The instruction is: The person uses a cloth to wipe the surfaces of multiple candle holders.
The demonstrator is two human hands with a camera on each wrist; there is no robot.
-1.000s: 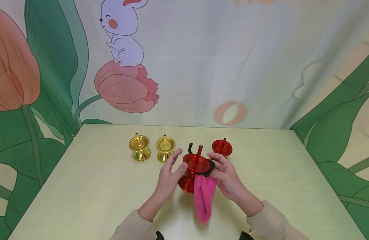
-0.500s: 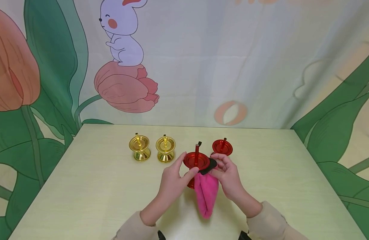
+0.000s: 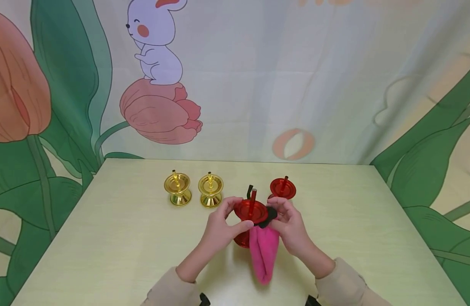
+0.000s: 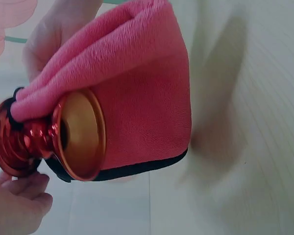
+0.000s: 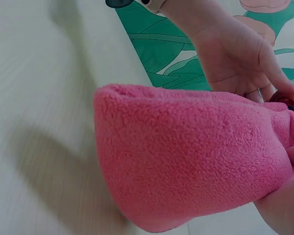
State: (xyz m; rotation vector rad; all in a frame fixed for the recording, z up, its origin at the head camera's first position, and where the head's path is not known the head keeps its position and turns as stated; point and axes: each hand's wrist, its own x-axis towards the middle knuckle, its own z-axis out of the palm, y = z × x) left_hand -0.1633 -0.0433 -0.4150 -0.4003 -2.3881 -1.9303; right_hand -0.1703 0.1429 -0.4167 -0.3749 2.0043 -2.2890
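A shiny red candle holder [image 3: 243, 209], with a wide dish, central stem and flared base, is held up over the table in the head view. My left hand [image 3: 218, 231] grips its dish rim, thumb at the front and fingers at the far left side. In my right hand [image 3: 294, 231] is a pink fleecy cloth [image 3: 264, 255] with black trim, pinched near its top against the dish's right edge. Behind the holder's base [image 4: 83, 134], the cloth hangs down in the left wrist view. From the right wrist view, the cloth [image 5: 186, 152] hides most of the holder.
Two gold candle holders [image 3: 177, 183] [image 3: 210, 185] stand upright at the back left of the pale table [image 3: 116, 238]. Another red candle holder [image 3: 282, 187] stands behind my right hand, partly covered by it. A printed curtain [image 3: 235, 106] hangs along the table's back edge.
My left hand has gone from loosely spread beside the candle holder to gripping its dish rim. The holder has turned and shifted slightly right; the cloth stays in my right hand at the rim.
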